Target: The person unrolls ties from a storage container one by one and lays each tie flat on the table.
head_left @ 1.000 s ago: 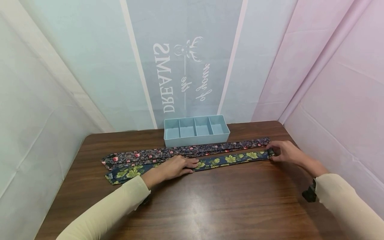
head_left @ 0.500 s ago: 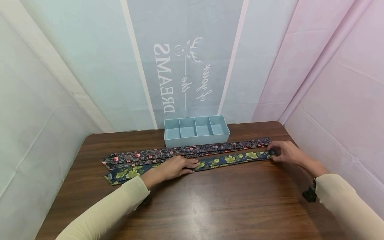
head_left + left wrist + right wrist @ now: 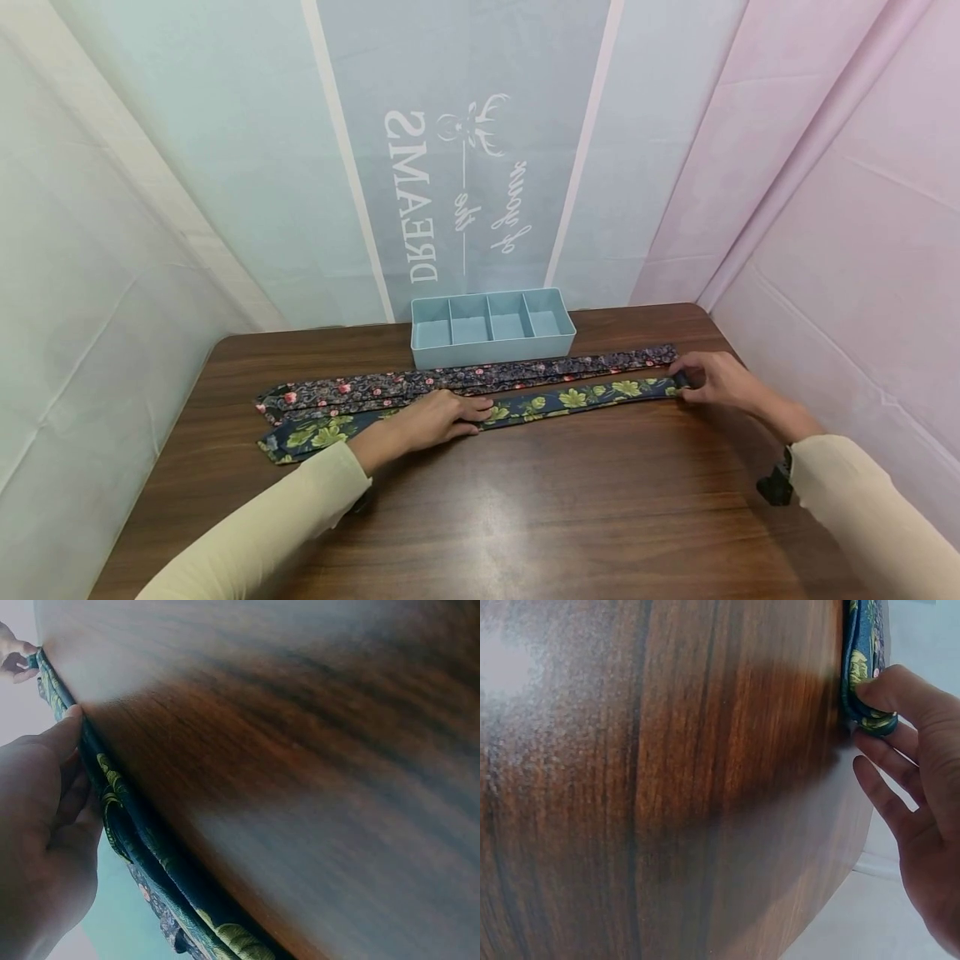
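A dark blue necktie with yellow-green flowers (image 3: 573,398) lies folded lengthwise across the wooden table. My left hand (image 3: 435,417) rests on its middle, fingers lying over the cloth and thumb at the near edge, as the left wrist view shows. At the right end, my right hand (image 3: 716,382) pinches the tie's narrow end between thumb and fingers; the right wrist view shows this end (image 3: 877,720) doubled over in a thick bend. Just behind runs a second necktie, dark with pink-red flowers (image 3: 397,383), roughly parallel. The left forearm overlaps part of the blue tie's wide end.
A light blue box (image 3: 491,354) with several compartments stands at the table's back edge, close behind the ties. Fabric curtains (image 3: 480,208) with printed lettering hang behind it and on both sides. The brown wooden table (image 3: 562,508) extends in front of the hands.
The blue necktie has shifted very slightly left at its wide end, and my left hand with it. My right hand stays at the narrow end, nearly still.
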Available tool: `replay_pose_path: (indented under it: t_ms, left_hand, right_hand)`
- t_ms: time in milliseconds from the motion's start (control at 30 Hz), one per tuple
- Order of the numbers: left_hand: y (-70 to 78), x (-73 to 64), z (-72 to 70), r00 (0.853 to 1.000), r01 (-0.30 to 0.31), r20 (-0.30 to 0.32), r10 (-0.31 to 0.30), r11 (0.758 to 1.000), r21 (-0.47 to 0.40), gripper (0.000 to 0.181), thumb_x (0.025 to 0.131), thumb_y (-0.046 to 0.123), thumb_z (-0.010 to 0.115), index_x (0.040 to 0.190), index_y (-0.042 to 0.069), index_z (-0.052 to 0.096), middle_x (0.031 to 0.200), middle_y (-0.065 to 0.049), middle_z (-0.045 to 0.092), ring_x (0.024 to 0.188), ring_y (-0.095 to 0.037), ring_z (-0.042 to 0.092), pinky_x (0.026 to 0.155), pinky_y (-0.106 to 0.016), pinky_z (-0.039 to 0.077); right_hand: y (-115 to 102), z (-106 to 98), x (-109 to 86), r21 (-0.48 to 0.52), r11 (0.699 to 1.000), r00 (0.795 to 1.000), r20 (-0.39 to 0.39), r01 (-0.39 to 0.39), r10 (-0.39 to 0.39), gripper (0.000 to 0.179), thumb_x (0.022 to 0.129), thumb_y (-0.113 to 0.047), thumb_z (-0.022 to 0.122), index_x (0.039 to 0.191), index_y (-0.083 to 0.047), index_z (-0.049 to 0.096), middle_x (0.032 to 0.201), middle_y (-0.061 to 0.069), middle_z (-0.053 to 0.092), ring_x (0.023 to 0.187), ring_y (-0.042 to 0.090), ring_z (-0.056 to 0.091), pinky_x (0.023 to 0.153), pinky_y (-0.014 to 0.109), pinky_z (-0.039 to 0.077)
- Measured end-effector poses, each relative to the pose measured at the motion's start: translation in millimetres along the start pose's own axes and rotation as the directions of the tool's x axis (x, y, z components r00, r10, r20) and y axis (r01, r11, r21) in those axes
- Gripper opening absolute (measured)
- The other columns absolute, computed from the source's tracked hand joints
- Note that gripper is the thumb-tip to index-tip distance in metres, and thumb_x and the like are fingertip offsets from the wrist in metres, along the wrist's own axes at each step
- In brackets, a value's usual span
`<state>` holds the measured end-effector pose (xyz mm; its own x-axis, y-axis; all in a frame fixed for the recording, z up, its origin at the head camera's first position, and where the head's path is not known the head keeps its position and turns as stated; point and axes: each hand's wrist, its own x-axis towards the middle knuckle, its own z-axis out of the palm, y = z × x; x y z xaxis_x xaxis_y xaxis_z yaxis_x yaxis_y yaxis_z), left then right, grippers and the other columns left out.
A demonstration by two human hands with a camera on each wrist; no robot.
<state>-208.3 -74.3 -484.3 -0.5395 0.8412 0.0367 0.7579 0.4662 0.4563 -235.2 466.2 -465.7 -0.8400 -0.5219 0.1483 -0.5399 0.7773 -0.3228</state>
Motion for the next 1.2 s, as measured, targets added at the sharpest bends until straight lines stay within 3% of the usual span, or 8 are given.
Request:
replay_pose_path:
  t_ms: [167,333,467,767,967,1067,1200]
  left_hand:
    - [0.1,-1.0,0.1,1.000,-0.001,-0.004,0.001,1.000,0.002,0.040,0.107,0.020,0.066,0.146,0.010,0.064,0.155,-0.007,0.056,0.132,-0.024,0.063,0.109,-0.039,0.053]
    - [0.3,-2.0,-0.4,1.000,-0.010,-0.010,0.010,1.000,-0.007,0.040,0.106,0.019,0.066,0.145,0.009,0.064,0.154,-0.008,0.056,0.133,-0.025,0.063,0.109,-0.039,0.054]
    - [-1.2,-3.1,-0.1,1.000,-0.010,-0.013,0.010,1.000,-0.012,0.040,0.106,0.019,0.067,0.145,0.009,0.064,0.154,-0.008,0.056,0.133,-0.025,0.063,0.108,-0.039,0.054]
    - [-4.3,-4.3,0.7,1.000,-0.024,-0.018,0.024,1.000,0.004,0.040,0.106,0.019,0.067,0.145,0.008,0.064,0.154,-0.008,0.056,0.133,-0.025,0.063,0.109,-0.040,0.053]
    - [-3.9,-6.6,-0.5,1.000,-0.018,-0.010,0.019,1.000,0.007,0.040,0.106,0.019,0.067,0.145,0.008,0.064,0.154,-0.008,0.056,0.132,-0.025,0.064,0.110,-0.040,0.052]
    - [-3.9,-8.3,-0.5,1.000,-0.011,-0.006,0.011,1.000,0.007,0.040,0.107,0.020,0.066,0.145,0.009,0.064,0.155,-0.008,0.056,0.132,-0.025,0.064,0.110,-0.040,0.053]
    - [-5.1,-10.8,-0.3,1.000,-0.005,-0.005,0.005,1.000,0.004,0.040,0.107,0.019,0.066,0.145,0.009,0.064,0.156,-0.007,0.055,0.133,-0.025,0.063,0.109,-0.040,0.053]
  right_hand:
    - [1.9,-0.9,-0.4,-0.016,0.999,0.999,-0.007,0.037,-0.037,0.037,0.071,-0.001,0.093,0.104,-0.010,0.081,0.102,0.008,0.079,0.074,0.007,0.063,0.060,0.028,0.052]
    - [3.1,-3.5,-0.7,-0.006,0.999,0.998,0.039,-0.043,0.043,0.036,0.071,-0.004,0.094,0.104,-0.009,0.080,0.100,0.009,0.080,0.081,0.021,0.074,0.068,0.040,0.062]
    - [3.4,-4.7,0.0,0.010,0.997,0.994,0.072,-0.083,0.082,0.035,0.073,-0.004,0.093,0.105,-0.007,0.079,0.100,0.012,0.079,0.084,0.026,0.075,0.072,0.045,0.063]
    - [5.2,-4.5,-2.4,-0.023,0.999,0.999,0.029,-0.024,0.024,0.036,0.074,-0.001,0.088,0.108,-0.006,0.080,0.091,0.001,0.076,0.073,0.012,0.063,0.059,0.027,0.048]
    - [5.2,-2.8,-3.8,-0.022,0.997,0.996,0.049,-0.073,0.074,0.034,0.076,-0.004,0.089,0.109,-0.006,0.080,0.095,0.006,0.078,0.079,0.018,0.071,0.065,0.035,0.057]
    - [6.3,-1.6,-6.0,-0.040,0.997,0.997,0.030,-0.063,0.064,0.033,0.075,-0.004,0.090,0.106,-0.006,0.080,0.099,0.009,0.079,0.082,0.022,0.075,0.069,0.039,0.062]
    - [8.2,0.1,-10.0,-0.063,0.998,1.000,-0.005,-0.030,0.030,0.032,0.073,-0.002,0.090,0.103,-0.007,0.080,0.100,0.009,0.080,0.083,0.019,0.074,0.068,0.037,0.061]
